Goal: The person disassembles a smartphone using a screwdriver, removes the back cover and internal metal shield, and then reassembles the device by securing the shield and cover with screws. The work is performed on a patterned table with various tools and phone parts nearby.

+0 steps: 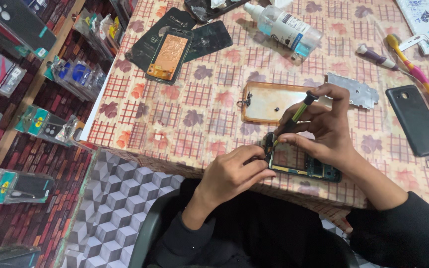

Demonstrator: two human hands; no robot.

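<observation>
Mid-frame, the right hand point(323, 126) pinches a thin yellow-green screwdriver point(296, 114); the left hand point(237, 171) grips the opened phone point(304, 166). A glossy orange case point(264, 101) lies just above; a matte black cover point(415, 119) sits right.

1. Looks like a small phone repair shop, tbh.
2. Packaged phone cases point(23, 187) hang in rows on the brick-pattern wall point(31, 218) at left.
3. The table point(175, 124) has a leaf-print cover and is littered with an opened phone point(169, 54), a back cover point(416, 120), a metal plate point(353, 90) and a spray bottle point(284, 26).
</observation>
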